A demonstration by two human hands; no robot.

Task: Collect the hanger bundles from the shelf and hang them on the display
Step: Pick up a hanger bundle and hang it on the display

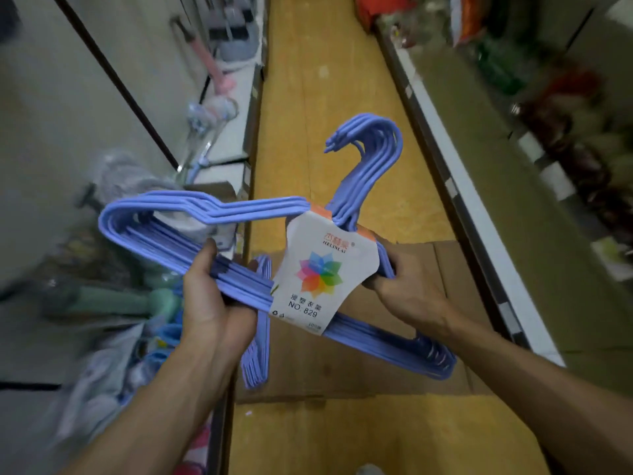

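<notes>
- My left hand point(209, 299) grips the bundle's point(239, 214) bottom bars.
- My right hand point(407, 286) grips its far shoulder.
- Shelves point(479, 214) flank the aisle.

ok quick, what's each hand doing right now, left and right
Left hand: fingers curled round the bottom bars of the blue hanger bundle.
Right hand: holds the same bundle near its paper label, on the shoulder side.

I hold a blue hanger bundle point(191, 234) with a white label, hooks up; a second bundle point(257, 354) hangs below.
</notes>
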